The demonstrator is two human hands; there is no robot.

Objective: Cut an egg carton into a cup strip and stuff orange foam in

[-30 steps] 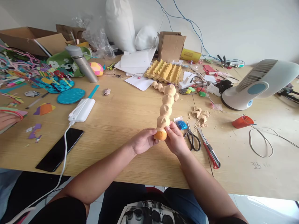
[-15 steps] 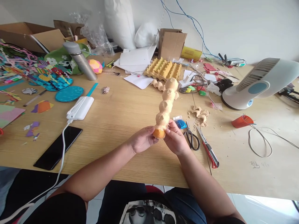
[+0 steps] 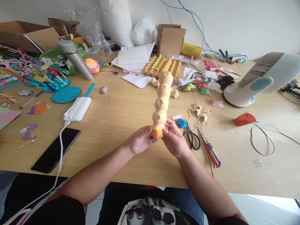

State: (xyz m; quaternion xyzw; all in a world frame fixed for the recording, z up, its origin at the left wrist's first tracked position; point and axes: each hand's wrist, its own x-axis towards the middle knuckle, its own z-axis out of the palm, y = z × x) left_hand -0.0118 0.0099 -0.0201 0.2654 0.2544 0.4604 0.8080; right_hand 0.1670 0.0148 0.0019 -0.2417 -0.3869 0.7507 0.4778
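Observation:
Between my two hands I hold a strip of egg carton (image 3: 161, 104), a row of several pale bumps whose nearest cup is coloured orange. My left hand (image 3: 140, 139) pinches the near end from the left, thumb on the orange cup. From the right, my right hand (image 3: 175, 140) grips the same end with thumb and fingers. The strip points away from me, raised above the table. Just right of my right hand lie black-handled scissors (image 3: 192, 139), a blue round item (image 3: 181, 123) and a red utility knife (image 3: 211, 150).
Carton scraps (image 3: 200, 113) and crumbs lie right of the strip; a yellow egg tray (image 3: 162, 66) is behind it. A white fan (image 3: 255, 82) and orange cup (image 3: 244, 119) stand right. Left are a phone (image 3: 56, 150), power bank (image 3: 77, 109) and steel bottle (image 3: 78, 62).
The far end of the carton strip has swung slightly left and stands a little more upright. Both hands keep their hold on its near end. The view has shifted slightly.

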